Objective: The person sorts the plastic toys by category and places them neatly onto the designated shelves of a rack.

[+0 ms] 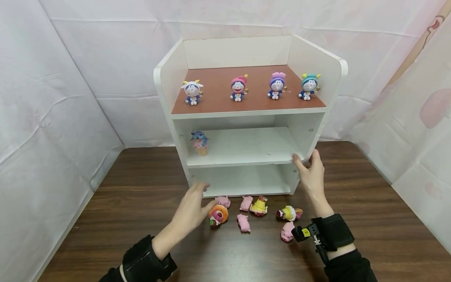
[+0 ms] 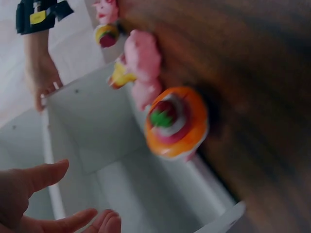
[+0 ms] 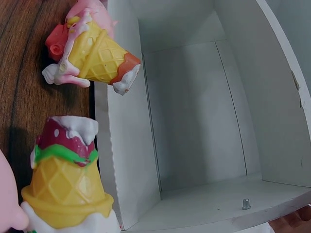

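Note:
A white shelf unit (image 1: 243,163) stands on the table, three levels high. My right hand (image 1: 311,176) grips its right side panel, thumb at the middle board's front edge and fingers on the outer face. My left hand (image 1: 192,203) hovers by the lower left front corner, fingers extended and holding nothing. Right beside its thumb lies an orange ring-shaped figurine (image 2: 182,131) with a green-and-red top. In the right wrist view, yellow waffle-cone figurines (image 3: 102,56) lie in front of the bottom compartment.
Several pink figurines (image 1: 243,223) lie on the dark wooden table (image 1: 141,188) before the shelf. On the brown top board (image 1: 218,84) stand several blue cat figurines (image 1: 238,88) in coloured hats. A blue figurine on a cone (image 1: 200,143) stands at the middle level's left.

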Demonstrator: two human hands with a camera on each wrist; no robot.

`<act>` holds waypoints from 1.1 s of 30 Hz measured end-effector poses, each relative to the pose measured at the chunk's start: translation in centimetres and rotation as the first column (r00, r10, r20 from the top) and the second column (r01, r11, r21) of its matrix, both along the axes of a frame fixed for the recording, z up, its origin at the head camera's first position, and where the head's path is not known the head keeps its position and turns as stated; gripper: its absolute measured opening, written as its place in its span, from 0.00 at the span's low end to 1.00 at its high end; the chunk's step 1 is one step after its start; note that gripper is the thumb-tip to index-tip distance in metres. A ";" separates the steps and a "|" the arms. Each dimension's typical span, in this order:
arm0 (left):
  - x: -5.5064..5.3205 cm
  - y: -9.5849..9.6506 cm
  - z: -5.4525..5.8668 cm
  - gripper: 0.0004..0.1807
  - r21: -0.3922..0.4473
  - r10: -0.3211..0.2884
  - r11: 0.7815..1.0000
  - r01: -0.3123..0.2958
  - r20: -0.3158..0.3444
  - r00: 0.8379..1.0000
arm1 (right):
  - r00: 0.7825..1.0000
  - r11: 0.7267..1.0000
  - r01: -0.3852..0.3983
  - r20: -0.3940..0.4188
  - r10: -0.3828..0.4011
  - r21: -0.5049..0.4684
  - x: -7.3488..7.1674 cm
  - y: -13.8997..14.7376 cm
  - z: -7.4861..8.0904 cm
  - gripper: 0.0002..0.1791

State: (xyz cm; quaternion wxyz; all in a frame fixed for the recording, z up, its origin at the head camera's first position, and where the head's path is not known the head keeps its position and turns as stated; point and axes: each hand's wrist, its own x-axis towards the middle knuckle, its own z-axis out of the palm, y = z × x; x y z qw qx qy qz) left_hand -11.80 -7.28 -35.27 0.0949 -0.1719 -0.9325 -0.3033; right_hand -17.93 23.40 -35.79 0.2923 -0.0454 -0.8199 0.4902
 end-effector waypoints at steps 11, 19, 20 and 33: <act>-0.7 0.6 -3.5 0.26 0.010 -0.024 1.000 0.022 0.233 0.972 | 1.000 1.000 -0.005 -0.008 0.005 0.006 0.0 0.1 0.1 0.21; -0.8 1.0 -5.1 0.23 -0.016 0.012 1.000 -0.007 0.306 0.952 | 1.000 1.000 0.009 0.007 -0.009 -0.008 0.0 0.0 -0.2 0.21; -0.8 1.1 -5.3 0.22 -0.017 0.009 1.000 -0.004 0.303 0.953 | 1.000 1.000 0.008 0.006 -0.007 -0.009 0.1 0.0 -0.2 0.21; -1.0 1.0 -5.9 0.20 -0.009 0.021 1.000 -0.019 0.260 0.966 | 1.000 1.000 0.002 -0.005 -0.002 -0.004 0.0 0.0 0.0 0.21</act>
